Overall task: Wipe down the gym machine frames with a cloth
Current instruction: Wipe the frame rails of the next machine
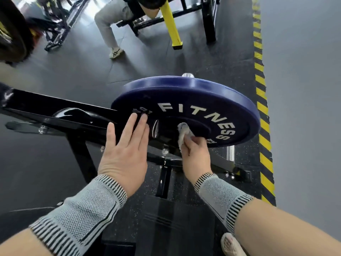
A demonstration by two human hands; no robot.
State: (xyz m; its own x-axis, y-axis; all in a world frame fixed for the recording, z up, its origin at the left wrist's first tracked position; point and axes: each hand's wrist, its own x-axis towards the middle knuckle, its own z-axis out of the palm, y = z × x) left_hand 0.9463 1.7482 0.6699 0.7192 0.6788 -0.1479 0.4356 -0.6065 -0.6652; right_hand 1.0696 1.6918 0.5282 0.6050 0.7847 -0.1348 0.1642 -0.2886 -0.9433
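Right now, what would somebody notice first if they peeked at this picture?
Probably the big blue weight plate with FITNESS on it, right in the middle. The right hand presses a white cloth near its hub, and the left hand lies flat against it. A yellow-and-black striped line runs down the right side.

A gym is shown. A blue weight plate (186, 106) lettered FITNESS is loaded on a black machine frame (55, 111) at the centre. Dark rubber flooring (88, 71) is laid throughout, edged at three o'clock by yellow-and-black hazard tape (263, 108). At twelve o'clock a yellow machine leg (172, 26) is seen, with a seated person (108, 21) beside it.
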